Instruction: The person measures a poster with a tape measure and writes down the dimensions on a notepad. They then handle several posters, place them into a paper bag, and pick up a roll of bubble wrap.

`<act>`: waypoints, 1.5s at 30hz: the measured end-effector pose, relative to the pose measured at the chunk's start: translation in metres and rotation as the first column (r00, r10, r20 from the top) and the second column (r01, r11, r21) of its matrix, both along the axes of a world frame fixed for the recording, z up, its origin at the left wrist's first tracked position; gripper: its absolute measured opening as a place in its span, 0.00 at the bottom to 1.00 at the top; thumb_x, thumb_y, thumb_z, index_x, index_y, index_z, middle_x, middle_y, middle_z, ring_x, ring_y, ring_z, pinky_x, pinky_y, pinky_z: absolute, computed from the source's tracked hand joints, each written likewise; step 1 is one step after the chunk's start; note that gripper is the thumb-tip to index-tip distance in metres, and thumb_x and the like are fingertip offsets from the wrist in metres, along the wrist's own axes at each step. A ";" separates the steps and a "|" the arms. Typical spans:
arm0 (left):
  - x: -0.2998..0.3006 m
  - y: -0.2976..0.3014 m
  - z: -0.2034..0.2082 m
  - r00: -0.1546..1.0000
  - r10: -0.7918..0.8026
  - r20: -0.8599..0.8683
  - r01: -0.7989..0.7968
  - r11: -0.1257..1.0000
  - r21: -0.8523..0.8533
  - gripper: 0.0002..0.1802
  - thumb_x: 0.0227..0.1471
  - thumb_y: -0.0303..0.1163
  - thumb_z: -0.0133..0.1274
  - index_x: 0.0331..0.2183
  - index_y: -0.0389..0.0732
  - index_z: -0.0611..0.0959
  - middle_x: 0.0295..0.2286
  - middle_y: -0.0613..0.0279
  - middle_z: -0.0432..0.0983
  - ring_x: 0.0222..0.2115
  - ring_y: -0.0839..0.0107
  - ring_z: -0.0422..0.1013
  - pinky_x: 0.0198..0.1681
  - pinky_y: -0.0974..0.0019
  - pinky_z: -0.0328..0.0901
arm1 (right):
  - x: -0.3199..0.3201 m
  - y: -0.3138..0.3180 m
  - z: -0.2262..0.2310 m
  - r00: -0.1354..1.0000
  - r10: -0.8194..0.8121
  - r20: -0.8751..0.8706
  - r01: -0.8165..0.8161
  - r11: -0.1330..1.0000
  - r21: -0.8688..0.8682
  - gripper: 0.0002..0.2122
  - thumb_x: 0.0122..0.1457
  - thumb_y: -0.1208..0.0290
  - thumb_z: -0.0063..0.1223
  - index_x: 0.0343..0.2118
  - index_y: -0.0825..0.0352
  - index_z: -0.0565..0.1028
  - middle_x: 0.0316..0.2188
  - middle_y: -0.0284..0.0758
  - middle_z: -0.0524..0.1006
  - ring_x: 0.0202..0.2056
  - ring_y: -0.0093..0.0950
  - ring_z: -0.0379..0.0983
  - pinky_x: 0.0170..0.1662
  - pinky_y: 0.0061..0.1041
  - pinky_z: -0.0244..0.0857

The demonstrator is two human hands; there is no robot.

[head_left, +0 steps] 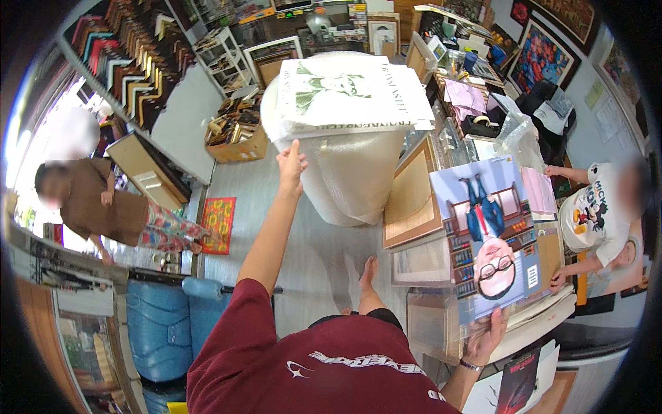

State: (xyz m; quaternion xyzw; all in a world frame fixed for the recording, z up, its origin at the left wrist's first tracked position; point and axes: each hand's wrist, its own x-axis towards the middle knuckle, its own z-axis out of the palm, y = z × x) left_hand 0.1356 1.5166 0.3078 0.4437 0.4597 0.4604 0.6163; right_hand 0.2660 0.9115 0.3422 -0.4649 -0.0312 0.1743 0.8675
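The left hand (292,167), fingers partly curled, is placed at the near-left edge of the bubble-wrap roll (355,181), against the printed poster (348,90); whether anything is pinched cannot be told. The poster is already laid across the roll's top. At right, the portrait print (488,231) is pinched at its near edge by the right hand (487,339); its setting down appears not yet done.

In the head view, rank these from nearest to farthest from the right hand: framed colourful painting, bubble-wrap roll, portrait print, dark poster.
From the right hand:
1. Portrait print: at the fingers, by its lower edge.
2. Dark poster: just below and right.
3. Bubble-wrap roll: ahead and left.
4. Framed colourful painting: farthest, in the upper-right background.
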 end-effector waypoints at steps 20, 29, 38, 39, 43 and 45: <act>0.050 0.144 0.005 0.781 0.459 -0.424 -0.114 0.772 0.626 0.15 0.58 0.36 0.56 0.37 0.32 0.82 0.27 0.56 0.80 0.27 0.71 0.71 0.33 0.63 0.66 | 0.208 0.192 -0.050 0.972 -0.165 -0.165 0.179 0.981 0.077 0.15 0.67 0.69 0.48 0.56 0.62 0.68 0.32 0.29 0.77 0.26 0.17 0.72 0.27 0.25 0.77; 0.160 0.108 0.084 0.770 0.386 -0.509 0.210 0.599 0.773 0.23 0.50 0.34 0.64 0.46 0.37 0.78 0.44 0.51 0.76 0.50 0.55 0.69 0.57 0.59 0.60 | 0.199 0.222 -0.073 0.962 -0.194 -0.192 0.214 0.973 0.089 0.20 0.68 0.70 0.46 0.62 0.63 0.63 0.34 0.33 0.78 0.25 0.18 0.74 0.27 0.27 0.80; 0.320 0.011 0.016 0.231 -0.111 -0.967 0.971 -0.036 0.236 0.15 0.54 0.37 0.59 0.39 0.38 0.78 0.42 0.54 0.76 0.42 0.60 0.73 0.52 0.57 0.64 | 0.241 0.223 -0.083 0.984 -0.090 -0.152 0.109 0.986 0.127 0.21 0.68 0.72 0.44 0.62 0.71 0.60 0.35 0.40 0.79 0.27 0.24 0.80 0.27 0.32 0.83; 0.322 0.016 0.022 0.217 -0.282 -0.935 0.976 0.080 0.202 0.14 0.54 0.37 0.59 0.38 0.38 0.78 0.39 0.55 0.77 0.40 0.60 0.73 0.49 0.57 0.66 | 0.247 0.220 -0.086 0.985 -0.073 -0.159 0.093 0.988 0.122 0.21 0.68 0.72 0.44 0.62 0.71 0.59 0.35 0.42 0.80 0.28 0.26 0.80 0.27 0.32 0.83; 0.315 0.030 0.085 0.431 -0.691 -0.580 0.895 0.409 0.178 0.08 0.59 0.34 0.54 0.35 0.39 0.79 0.27 0.66 0.76 0.28 0.71 0.73 0.34 0.67 0.70 | 0.277 0.210 -0.076 0.989 0.016 -0.149 0.012 0.982 0.187 0.22 0.68 0.73 0.43 0.62 0.75 0.57 0.35 0.46 0.79 0.28 0.30 0.81 0.27 0.33 0.83; 0.302 0.040 0.119 0.601 -0.664 -0.446 0.789 0.583 0.194 0.10 0.62 0.34 0.50 0.35 0.37 0.78 0.25 0.69 0.72 0.27 0.80 0.68 0.31 0.73 0.65 | 0.287 0.215 -0.060 0.979 0.001 -0.205 0.029 0.990 0.141 0.23 0.67 0.74 0.43 0.62 0.77 0.55 0.37 0.48 0.79 0.29 0.32 0.81 0.27 0.34 0.83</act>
